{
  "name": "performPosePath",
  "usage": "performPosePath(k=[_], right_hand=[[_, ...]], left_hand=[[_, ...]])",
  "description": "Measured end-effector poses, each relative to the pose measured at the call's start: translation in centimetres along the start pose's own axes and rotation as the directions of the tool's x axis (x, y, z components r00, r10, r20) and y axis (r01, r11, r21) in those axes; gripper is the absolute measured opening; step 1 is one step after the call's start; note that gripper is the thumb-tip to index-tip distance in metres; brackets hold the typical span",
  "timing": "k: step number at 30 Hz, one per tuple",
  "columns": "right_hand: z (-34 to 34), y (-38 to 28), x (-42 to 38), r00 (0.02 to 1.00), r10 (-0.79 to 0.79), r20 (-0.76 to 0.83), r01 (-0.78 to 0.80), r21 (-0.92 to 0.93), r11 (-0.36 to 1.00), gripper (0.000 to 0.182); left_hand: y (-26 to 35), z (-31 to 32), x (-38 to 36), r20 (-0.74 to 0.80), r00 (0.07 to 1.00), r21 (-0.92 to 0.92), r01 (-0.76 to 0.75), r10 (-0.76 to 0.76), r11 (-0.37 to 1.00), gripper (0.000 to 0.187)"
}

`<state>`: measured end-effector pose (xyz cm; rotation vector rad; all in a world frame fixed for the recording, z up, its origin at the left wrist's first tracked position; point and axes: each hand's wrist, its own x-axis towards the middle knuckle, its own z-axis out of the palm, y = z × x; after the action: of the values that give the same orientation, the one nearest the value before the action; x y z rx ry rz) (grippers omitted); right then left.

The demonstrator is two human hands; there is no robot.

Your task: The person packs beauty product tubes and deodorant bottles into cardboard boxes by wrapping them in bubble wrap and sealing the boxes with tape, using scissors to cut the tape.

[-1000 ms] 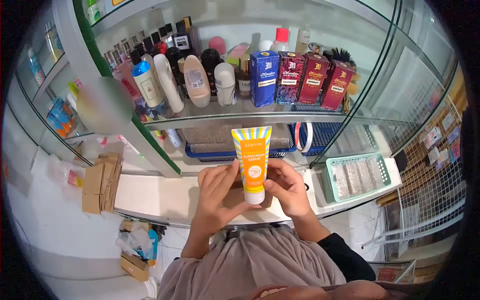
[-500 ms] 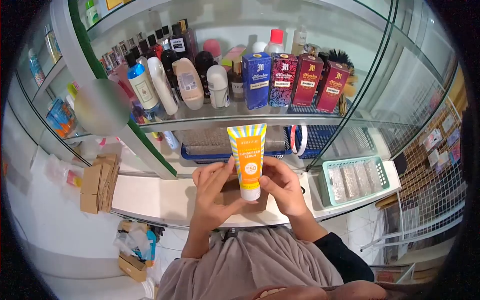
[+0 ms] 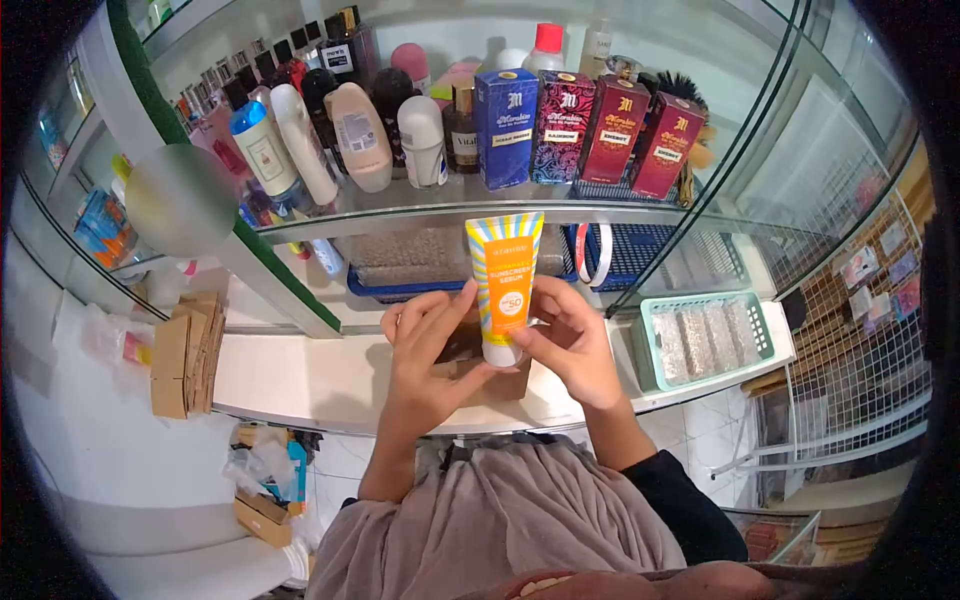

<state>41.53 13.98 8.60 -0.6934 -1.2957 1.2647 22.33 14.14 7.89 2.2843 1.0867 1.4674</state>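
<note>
An orange, yellow and white sunscreen tube (image 3: pixel 508 265) stands upright between my hands, its white cap pointing down and its label facing me. My left hand (image 3: pixel 428 365) grips it from the left, fingertips along the edge and thumb beneath the cap. From the right, my right hand (image 3: pixel 570 345) holds it with the thumb pressed near the cap and the fingers curled behind. Below and partly hidden by the tube and hands is a brown cardboard box (image 3: pixel 512 386) on the white counter (image 3: pixel 300 375).
Above, a glass shelf (image 3: pixel 400 205) bears bottles, roll-ons and perfume boxes (image 3: pixel 505 130). A blue basket (image 3: pixel 400 285) sits underneath. To the right is a mint basket (image 3: pixel 655 365) with wrapped packs. Folded cardboard (image 3: pixel 185 355) leans at left; a wire rack (image 3: pixel 850 400) stands far right.
The view has shifted slightly, so the shelf and the tube appear higher. Both hands keep hold of the sunscreen tube with nearly the same grip.
</note>
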Motion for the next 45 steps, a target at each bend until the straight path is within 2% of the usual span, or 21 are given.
performPosePath(k=[4, 6, 7, 10, 13, 14, 17, 18, 20, 21, 23, 25, 26, 28, 30, 33, 37, 40, 45], right_hand=[[-0.3, 0.8, -0.1, 0.996, -0.015, -0.087, 0.016, 0.006, 1.0, 0.044], [-0.9, 0.7, -0.3, 0.993, -0.031, -0.118, 0.032, 0.005, 0.999, 0.045], [-1.4, 0.8, -0.4, 0.986, -0.087, -0.139, 0.091, 0.023, 0.996, 0.044], [-3.0, 0.5, -0.7, 0.966, -0.119, -0.23, 0.115, -0.033, 0.993, 0.041], [-3.8, -0.3, -0.7, 0.965, -0.133, -0.228, 0.117, -0.08, 0.99, 0.039], [-3.7, -0.7, -0.5, 0.968, -0.14, -0.21, 0.121, -0.103, 0.987, 0.039], [-3.6, -0.9, -0.4, 0.988, -0.111, -0.104, 0.087, -0.207, 0.974, 0.038], [-3.4, -1.0, -0.4, 0.995, -0.088, -0.054, 0.07, -0.268, 0.961, 0.037], [-2.4, -1.8, -0.3, 0.996, -0.031, 0.087, 0.065, -0.415, 0.907, 0.037], [-1.9, -1.6, -0.1, 0.985, -0.011, 0.173, 0.09, -0.452, 0.887, 0.04], [0.4, -2.2, 0.7, 0.956, 0.106, 0.275, 0.04, -0.478, 0.878, 0.039], [1.1, -0.9, 1.4, 0.877, 0.186, 0.442, 0.053, -0.475, 0.879, 0.038], [1.4, -1.1, 1.7, 0.85, 0.239, 0.47, 0.111, -0.602, 0.791, 0.038], [1.8, -1.2, 1.7, 0.818, 0.317, 0.479, 0.234, -0.782, 0.577, 0.038], [1.7, -0.9, 1.6, 0.813, 0.356, 0.461, 0.348, -0.875, 0.337, 0.034], [1.4, -0.1, 1.6, 0.787, 0.422, 0.451, 0.432, -0.89, 0.146, 0.029], [2.0, 1.2, 2.1, 0.778, 0.449, 0.439, 0.459, -0.886, 0.069, 0.024], [2.1, 2.4, 2.3, 0.767, 0.463, 0.444, 0.46, -0.884, 0.086, 0.017], [2.2, 5.1, 2.7, 0.696, 0.595, 0.402, 0.418, -0.901, 0.12, 0.013]], left_hand=[[0.1, 0.2, 0.2, 0.0, 0.999, 0.109, 0.038, -0.038, 0.993, 0.087], [-0.7, -0.2, -0.6, -0.021, 0.985, 0.161, 0.171, -0.17, 0.972, 0.064], [-1.3, -0.3, -1.2, -0.051, 0.971, 0.17, 0.237, -0.232, 0.957, 0.05], [-3.6, 0.8, -3.9, -0.188, 0.903, 0.117, 0.41, -0.386, 0.904, 0.023], [-4.0, 0.9, -5.7, -0.073, 0.862, -0.022, 0.502, -0.502, 0.865, 0.014], [-4.2, 0.8, -6.3, -0.011, 0.866, -0.118, 0.496, -0.501, 0.86, 0.018], [-3.2, -0.1, -6.8, 0.104, 0.879, -0.199, 0.476, -0.465, 0.857, 0.027], [-3.5, -0.4, -7.1, 0.177, 0.884, -0.166, 0.459, -0.432, 0.873, 0.044], [-3.4, -0.5, -7.8, 0.182, 0.885, -0.224, 0.462, -0.429, 0.858, 0.055], [-3.4, -0.4, -8.1, 0.182, 0.886, -0.254, 0.461, -0.426, 0.85, 0.06], [-3.6, 0.2, -8.9, 0.171, 0.872, -0.343, 0.49, -0.459, 0.801, 0.071], [-3.5, 0.4, -9.4, 0.156, 0.876, -0.391, 0.48, -0.457, 0.786, 0.079], [-3.6, 0.3, -9.3, 0.141, 0.891, -0.398, 0.451, -0.432, 0.799, 0.081], [-3.5, 0.1, -8.7, 0.129, 0.92, -0.373, 0.391, -0.37, 0.842, 0.086], [-3.4, 0.4, -8.9, 0.116, 0.918, -0.37, 0.394, -0.379, 0.841, 0.09], [-3.0, 0.1, -8.9, 0.153, 0.896, -0.359, 0.444, -0.417, 0.821, 0.095], [-2.9, -0.2, -9.0, 0.197, 0.894, -0.228, 0.441, -0.403, 0.868, 0.101], [-2.8, -0.1, -9.2, 0.217, 0.882, -0.267, 0.466, -0.418, 0.844, 0.101], [-2.8, -0.2, -9.3, 0.23, 0.875, -0.263, 0.477, -0.425, 0.839, 0.103]])
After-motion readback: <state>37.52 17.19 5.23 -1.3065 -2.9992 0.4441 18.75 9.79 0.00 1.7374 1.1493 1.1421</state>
